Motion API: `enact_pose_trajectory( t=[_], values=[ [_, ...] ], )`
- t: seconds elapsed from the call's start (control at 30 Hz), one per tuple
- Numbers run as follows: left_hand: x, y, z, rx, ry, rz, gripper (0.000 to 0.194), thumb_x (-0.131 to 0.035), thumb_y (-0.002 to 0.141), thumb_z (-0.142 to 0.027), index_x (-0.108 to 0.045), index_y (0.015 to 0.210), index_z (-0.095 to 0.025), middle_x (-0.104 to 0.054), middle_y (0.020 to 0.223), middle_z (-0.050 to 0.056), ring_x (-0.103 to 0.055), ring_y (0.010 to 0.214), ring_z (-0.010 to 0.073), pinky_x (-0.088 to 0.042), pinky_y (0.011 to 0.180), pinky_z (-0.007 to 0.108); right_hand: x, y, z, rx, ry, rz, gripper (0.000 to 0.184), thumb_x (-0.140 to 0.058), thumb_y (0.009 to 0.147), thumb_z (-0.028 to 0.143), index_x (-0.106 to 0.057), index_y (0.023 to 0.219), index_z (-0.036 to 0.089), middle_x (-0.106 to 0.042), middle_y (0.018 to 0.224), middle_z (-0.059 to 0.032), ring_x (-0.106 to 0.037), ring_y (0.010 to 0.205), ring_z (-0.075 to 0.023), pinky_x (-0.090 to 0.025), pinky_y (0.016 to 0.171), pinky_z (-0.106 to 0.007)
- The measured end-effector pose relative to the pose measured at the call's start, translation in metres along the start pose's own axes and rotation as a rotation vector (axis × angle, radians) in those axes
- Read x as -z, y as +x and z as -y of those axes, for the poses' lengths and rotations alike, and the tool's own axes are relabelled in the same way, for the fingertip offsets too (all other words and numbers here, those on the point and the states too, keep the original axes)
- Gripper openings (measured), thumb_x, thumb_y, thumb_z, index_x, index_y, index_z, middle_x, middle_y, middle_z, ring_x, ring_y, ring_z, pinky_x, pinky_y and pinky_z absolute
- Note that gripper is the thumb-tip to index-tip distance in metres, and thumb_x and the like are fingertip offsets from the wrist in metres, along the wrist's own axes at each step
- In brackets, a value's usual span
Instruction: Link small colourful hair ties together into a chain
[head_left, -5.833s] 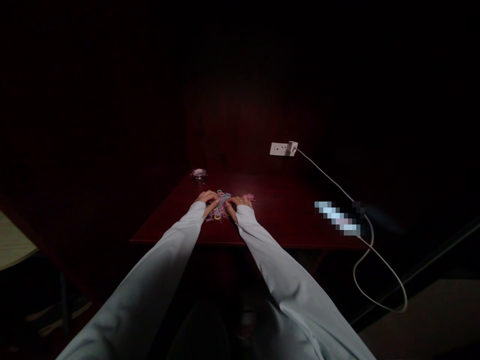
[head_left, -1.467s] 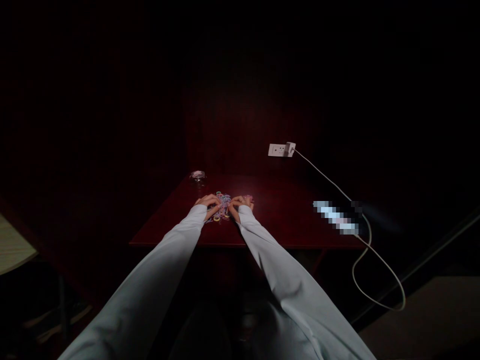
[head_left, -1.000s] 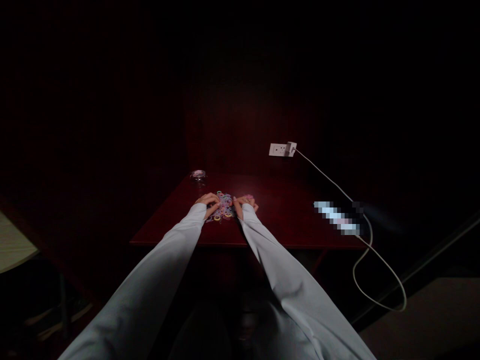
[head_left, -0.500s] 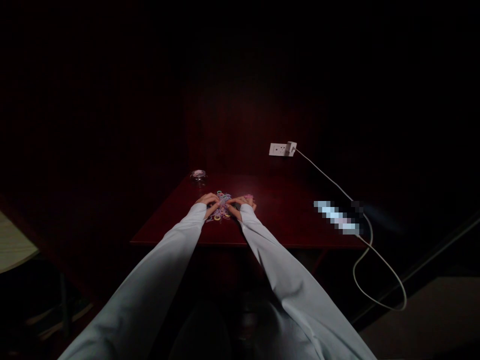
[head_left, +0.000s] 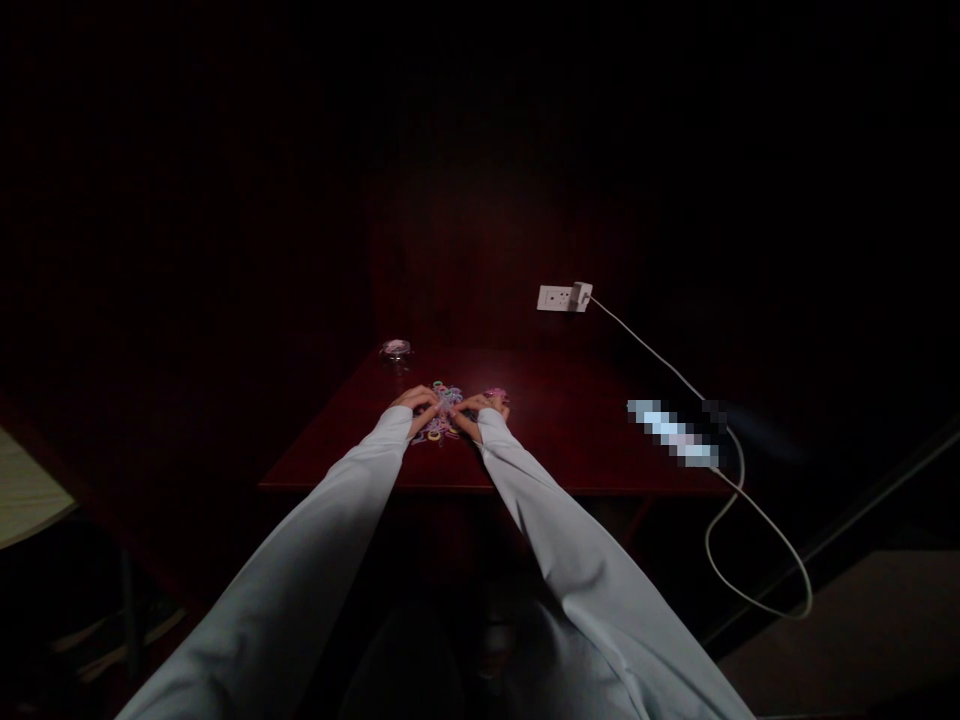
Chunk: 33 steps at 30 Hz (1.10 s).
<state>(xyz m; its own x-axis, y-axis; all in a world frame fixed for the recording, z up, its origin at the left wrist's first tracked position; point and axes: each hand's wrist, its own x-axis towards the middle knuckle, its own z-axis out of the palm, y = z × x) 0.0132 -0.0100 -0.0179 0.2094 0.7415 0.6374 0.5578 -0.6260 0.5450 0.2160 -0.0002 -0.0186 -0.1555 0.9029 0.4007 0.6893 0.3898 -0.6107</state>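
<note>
A loose pile of small multicoloured hair ties (head_left: 448, 396) lies near the middle of the dark red table (head_left: 570, 440). From the left, my left hand (head_left: 416, 402) reaches into it, fingers bent and thumb closing towards them at the ties. My right hand (head_left: 480, 407) comes in from the other side, its fingers pinched together at the pile's right edge. Pink hair ties (head_left: 497, 394) show just beyond the right hand's knuckles; whether they lie on the table or against the hand is unclear. The fingertips are small and partly hidden among the ties.
A small clear jar (head_left: 396, 350) with pinkish contents stands at the table's back left. On the wall is a white socket (head_left: 562, 298) with a charger, its cable (head_left: 739, 470) looping down past a blurred, bright device (head_left: 675, 435) at the right.
My right hand has shifted very slightly left, showing more of the pink hair ties behind it. My left hand stays at the pile, nearly unmoved.
</note>
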Motion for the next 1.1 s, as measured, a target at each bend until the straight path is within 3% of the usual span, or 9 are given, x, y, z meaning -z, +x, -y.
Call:
enact_pose_trajectory(
  t=[0.3, 0.6, 0.87, 1.1],
  values=[
    [-0.01, 0.004, 0.015, -0.005, -0.031, -0.037, 0.028, -0.062, 0.091, -0.044, -0.074, 0.077, -0.023, -0.077, 0.096, 0.01, -0.069, 0.088, 0.0229, -0.056, 0.076, 0.035, 0.0, 0.0, 0.0, -0.009, -0.003, 0.0, 0.01, -0.081, 0.091, 0.046, -0.087, 0.091, 0.037, -0.077, 0.114, 0.0004, -0.049, 0.117, -0.0263, -0.031, 0.1, -0.041],
    [-0.006, 0.003, 0.007, 0.031, -0.028, -0.031, 0.035, -0.063, 0.093, -0.05, -0.072, 0.074, -0.022, -0.077, 0.094, 0.008, -0.068, 0.083, 0.0207, -0.055, 0.073, 0.033, 0.0, -0.001, 0.0, -0.002, 0.017, -0.026, 0.016, -0.079, 0.092, 0.048, -0.086, 0.087, 0.035, -0.077, 0.11, -0.0012, -0.05, 0.114, -0.0264, -0.032, 0.099, -0.041],
    [-0.003, 0.0, 0.004, 0.037, -0.002, -0.054, 0.036, -0.057, 0.1, -0.048, -0.071, 0.078, -0.022, -0.076, 0.097, 0.007, -0.069, 0.091, 0.0207, -0.055, 0.077, 0.03, 0.001, -0.002, 0.003, -0.029, 0.061, -0.011, 0.013, -0.081, 0.09, 0.043, -0.086, 0.083, 0.033, -0.078, 0.111, -0.0015, -0.049, 0.118, -0.0277, -0.03, 0.103, -0.043],
    [0.0, -0.001, 0.005, 0.052, 0.036, -0.074, 0.031, -0.056, 0.098, -0.042, -0.07, 0.079, -0.022, -0.074, 0.096, 0.006, -0.067, 0.09, 0.0201, -0.054, 0.076, 0.029, 0.027, 0.001, -0.009, -0.093, 0.03, -0.104, 0.012, -0.076, 0.094, 0.038, -0.085, 0.091, 0.032, -0.077, 0.117, -0.0023, -0.051, 0.123, -0.0288, -0.03, 0.104, -0.043]
  ],
)
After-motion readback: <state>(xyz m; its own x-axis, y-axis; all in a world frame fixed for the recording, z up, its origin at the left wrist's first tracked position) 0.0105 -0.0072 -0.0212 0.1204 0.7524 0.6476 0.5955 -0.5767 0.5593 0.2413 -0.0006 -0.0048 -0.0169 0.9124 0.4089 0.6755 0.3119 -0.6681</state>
